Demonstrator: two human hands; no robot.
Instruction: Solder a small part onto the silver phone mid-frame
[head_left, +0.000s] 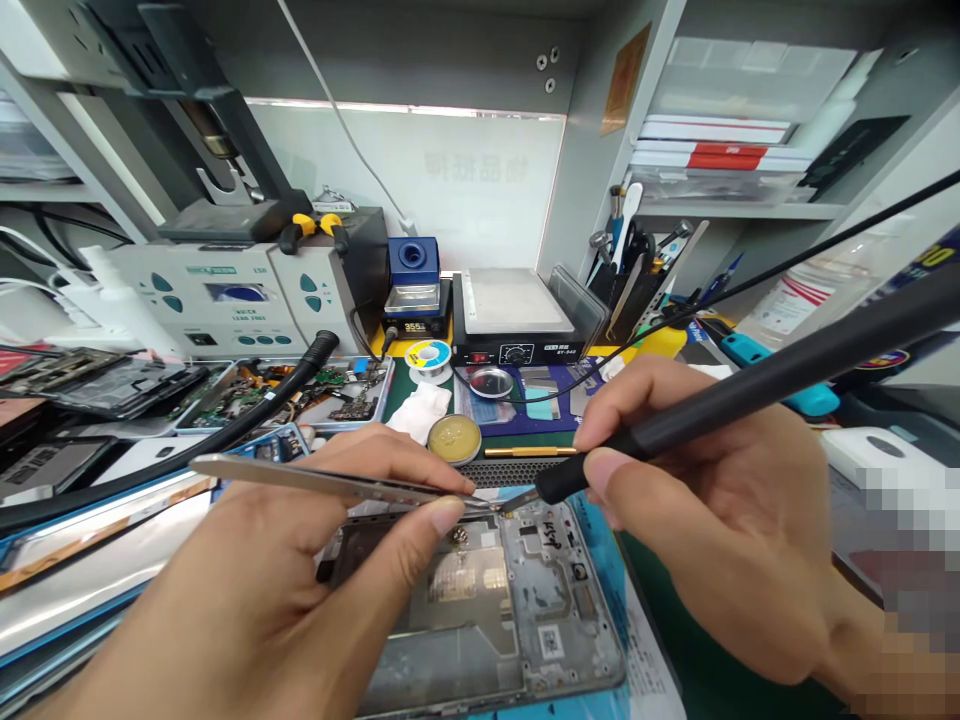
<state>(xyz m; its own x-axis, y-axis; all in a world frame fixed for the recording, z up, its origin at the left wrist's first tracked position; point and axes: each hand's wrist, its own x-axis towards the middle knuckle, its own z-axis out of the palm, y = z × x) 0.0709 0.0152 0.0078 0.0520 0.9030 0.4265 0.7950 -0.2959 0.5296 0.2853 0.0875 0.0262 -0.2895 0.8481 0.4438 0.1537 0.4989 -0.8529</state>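
My left hand (pixel 292 580) pinches metal tweezers (pixel 285 475) between thumb and fingers, tips pointing right. In my right hand (pixel 727 520) is a black soldering iron (pixel 667 415), held like a pen, its tip slanting down to the left. Both tips meet at the top edge of a grey metal phone frame (pixel 540 600). Whether a small part sits between the tweezer tips is too small to tell. The frame lies on a blue and white sheet (pixel 649 650), partly covered by my left hand, and bears handwritten marks and a square code label.
Behind my hands are a flux tin (pixel 454 440), a solder spool (pixel 428 358), a brass-coloured rod (pixel 529 452) and a heating plate (pixel 514 300). A grey rework station (pixel 232 295) stands back left. Its black hose (pixel 247 425) crosses the left side, near phone parts and a tray of boards (pixel 356 395).
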